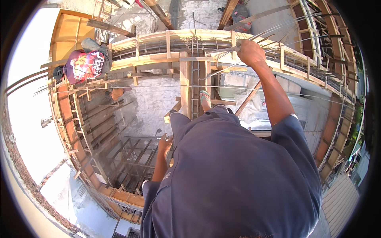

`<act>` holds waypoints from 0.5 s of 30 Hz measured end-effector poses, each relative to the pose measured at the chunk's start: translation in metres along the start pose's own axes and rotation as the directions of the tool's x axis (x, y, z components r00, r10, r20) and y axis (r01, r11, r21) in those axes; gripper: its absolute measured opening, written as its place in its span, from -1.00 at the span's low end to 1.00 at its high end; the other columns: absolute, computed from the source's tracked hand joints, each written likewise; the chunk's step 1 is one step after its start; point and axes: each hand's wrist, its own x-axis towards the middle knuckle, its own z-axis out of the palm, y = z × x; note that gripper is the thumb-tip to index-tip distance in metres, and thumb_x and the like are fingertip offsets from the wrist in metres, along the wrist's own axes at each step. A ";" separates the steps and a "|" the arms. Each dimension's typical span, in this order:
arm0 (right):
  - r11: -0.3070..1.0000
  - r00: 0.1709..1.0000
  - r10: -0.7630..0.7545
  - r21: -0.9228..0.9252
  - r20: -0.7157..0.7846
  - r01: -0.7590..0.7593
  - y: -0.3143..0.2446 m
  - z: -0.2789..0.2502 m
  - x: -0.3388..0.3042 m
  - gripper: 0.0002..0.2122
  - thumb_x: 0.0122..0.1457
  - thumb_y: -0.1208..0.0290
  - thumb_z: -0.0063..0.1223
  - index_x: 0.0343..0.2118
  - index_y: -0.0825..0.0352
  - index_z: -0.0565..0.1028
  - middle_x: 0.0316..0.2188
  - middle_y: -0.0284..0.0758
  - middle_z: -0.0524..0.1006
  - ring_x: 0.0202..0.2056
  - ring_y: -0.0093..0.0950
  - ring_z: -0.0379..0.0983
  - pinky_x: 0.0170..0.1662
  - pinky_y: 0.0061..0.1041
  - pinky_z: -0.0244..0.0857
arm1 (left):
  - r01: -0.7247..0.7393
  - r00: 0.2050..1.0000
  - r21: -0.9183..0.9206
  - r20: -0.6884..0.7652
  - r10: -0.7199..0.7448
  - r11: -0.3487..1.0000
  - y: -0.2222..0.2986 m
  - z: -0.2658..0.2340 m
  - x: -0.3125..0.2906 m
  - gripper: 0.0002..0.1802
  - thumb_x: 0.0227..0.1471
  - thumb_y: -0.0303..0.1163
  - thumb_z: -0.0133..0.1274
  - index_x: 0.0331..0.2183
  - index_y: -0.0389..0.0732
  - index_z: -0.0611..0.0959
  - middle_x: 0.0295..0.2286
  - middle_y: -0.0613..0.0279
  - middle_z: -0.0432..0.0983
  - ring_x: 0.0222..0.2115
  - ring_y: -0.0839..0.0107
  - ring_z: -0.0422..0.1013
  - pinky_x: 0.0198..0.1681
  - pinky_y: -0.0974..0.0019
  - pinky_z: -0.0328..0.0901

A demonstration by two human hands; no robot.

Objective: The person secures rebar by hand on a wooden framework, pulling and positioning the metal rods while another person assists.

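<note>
My right hand (pixel 251 52) is raised over the far beam form, closed in a fist around a long thin bar (pixel 223 50) that sticks out to the left. Beneath it, the wooden beam form (pixel 151 59) holds steel bars along its length. My left hand (pixel 165 144) hangs low beside my left leg, its fingers curled; a small thing may be in them, too small to make out. Between my legs, a narrow form with a rebar cage (pixel 195 89) runs away from me and meets the far beam. My sandalled foot (pixel 204 97) rests at this narrow form.
A person in a printed shirt (pixel 88 65) bends over the far left corner. Wooden forms frame deep openings on both sides, with a concrete floor (pixel 149 95) far below. Loose rebar ends (pixel 274 31) jut out at the upper right. A thin line (pixel 158 86) stretches across.
</note>
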 end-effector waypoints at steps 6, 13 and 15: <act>0.998 0.995 -0.067 -0.007 -0.073 0.066 -0.007 0.012 0.019 -0.68 0.20 0.22 -0.02 -0.05 0.24 0.47 -0.19 -0.05 0.60 -0.09 -0.08 0.53 -0.05 -0.09 0.36 | 0.070 0.991 -0.422 -0.075 -0.112 0.904 0.032 0.008 -0.011 -0.19 0.09 -0.34 0.21 0.26 -0.37 0.22 -0.20 0.01 0.56 -0.42 0.42 0.48 -0.41 0.40 0.36; 0.996 0.993 -0.080 -0.043 -0.084 0.076 -0.037 -0.003 0.023 -0.71 0.17 0.21 0.06 -0.10 0.22 0.52 -0.23 -0.08 0.61 -0.12 -0.11 0.54 -0.08 -0.10 0.37 | 0.071 0.991 -0.478 -0.068 -0.118 0.876 0.067 0.011 0.027 -0.17 0.08 -0.30 0.22 0.26 -0.36 0.22 -0.20 0.02 0.56 -0.37 0.40 0.53 -0.44 0.40 0.35; 0.996 0.993 -0.093 -0.024 -0.075 0.092 -0.047 -0.005 0.023 -0.73 0.17 0.20 0.07 -0.11 0.18 0.54 -0.25 -0.08 0.61 -0.15 -0.10 0.54 -0.10 -0.11 0.38 | 0.083 0.993 -0.533 -0.025 -0.114 0.842 0.063 0.009 0.047 -0.18 0.08 -0.29 0.22 0.26 -0.36 0.23 -0.19 0.03 0.57 -0.41 0.39 0.54 -0.50 0.40 0.33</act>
